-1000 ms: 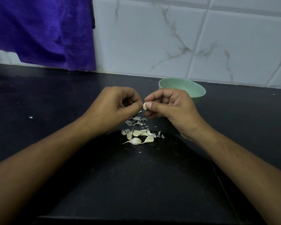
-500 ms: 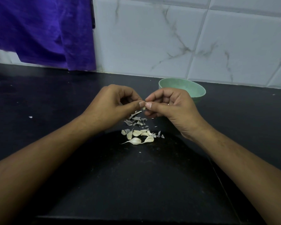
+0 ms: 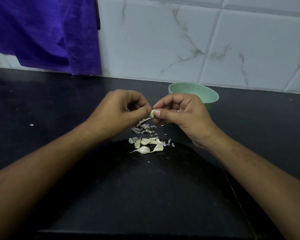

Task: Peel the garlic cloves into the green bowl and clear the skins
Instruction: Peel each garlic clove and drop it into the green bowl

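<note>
Left hand [image 3: 118,111], right hand [image 3: 182,115] — pinch on garlic clove [image 3: 152,113]

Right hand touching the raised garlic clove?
Touching. In the head view, the right hand pinches the garlic clove between thumb and forefinger, with no gap visible at either.

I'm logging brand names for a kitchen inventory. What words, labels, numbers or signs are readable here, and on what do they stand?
None: no readable text anywhere.
The pale green round bowl shows a plain outer wall.
The purple hanging cloth is unprinted.
The white marbled wall tiles carry only grey veins.
The thin ring on the right hand is too small to tell any marking.
</note>
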The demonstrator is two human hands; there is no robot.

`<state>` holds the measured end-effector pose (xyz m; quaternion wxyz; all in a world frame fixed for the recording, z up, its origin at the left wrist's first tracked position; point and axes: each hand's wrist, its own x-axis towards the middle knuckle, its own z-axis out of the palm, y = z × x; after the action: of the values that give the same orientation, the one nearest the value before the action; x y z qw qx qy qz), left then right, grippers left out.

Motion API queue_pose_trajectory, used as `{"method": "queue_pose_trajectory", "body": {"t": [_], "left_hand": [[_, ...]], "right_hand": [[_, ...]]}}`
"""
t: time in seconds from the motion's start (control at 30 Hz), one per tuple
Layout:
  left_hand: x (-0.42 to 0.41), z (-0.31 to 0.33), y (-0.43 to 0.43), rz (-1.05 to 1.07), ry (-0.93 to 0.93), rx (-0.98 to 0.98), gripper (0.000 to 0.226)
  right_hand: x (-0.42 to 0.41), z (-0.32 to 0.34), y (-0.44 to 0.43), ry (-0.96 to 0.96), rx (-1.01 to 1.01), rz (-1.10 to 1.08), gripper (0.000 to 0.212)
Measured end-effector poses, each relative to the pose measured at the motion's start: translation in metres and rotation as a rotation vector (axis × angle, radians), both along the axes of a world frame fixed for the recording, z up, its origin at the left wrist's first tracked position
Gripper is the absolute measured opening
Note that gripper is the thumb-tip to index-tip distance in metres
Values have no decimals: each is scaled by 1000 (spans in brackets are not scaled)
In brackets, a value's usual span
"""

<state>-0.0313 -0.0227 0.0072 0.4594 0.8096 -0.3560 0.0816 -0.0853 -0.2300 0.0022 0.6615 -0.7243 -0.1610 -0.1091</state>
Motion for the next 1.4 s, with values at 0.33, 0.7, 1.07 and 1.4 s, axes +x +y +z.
{"method": "queue_pose_trajectory", "body": {"t": [0.33,0.7,1.07,1.4], "left_hand": [[0,-2,1,22,38,12,13],[-4,-1,-2,17,-64,20,8],[-7,0,-4,64,-75,-4,5],[-14,4,-5,160,-125,32,9]], "right_hand": [[0,4,0,90,127,4,10],[2,0,-2,146,109,-13,10],[4,-1,1,204,171,-63,4],[3,-2,3,175,145,-34,9]]}}
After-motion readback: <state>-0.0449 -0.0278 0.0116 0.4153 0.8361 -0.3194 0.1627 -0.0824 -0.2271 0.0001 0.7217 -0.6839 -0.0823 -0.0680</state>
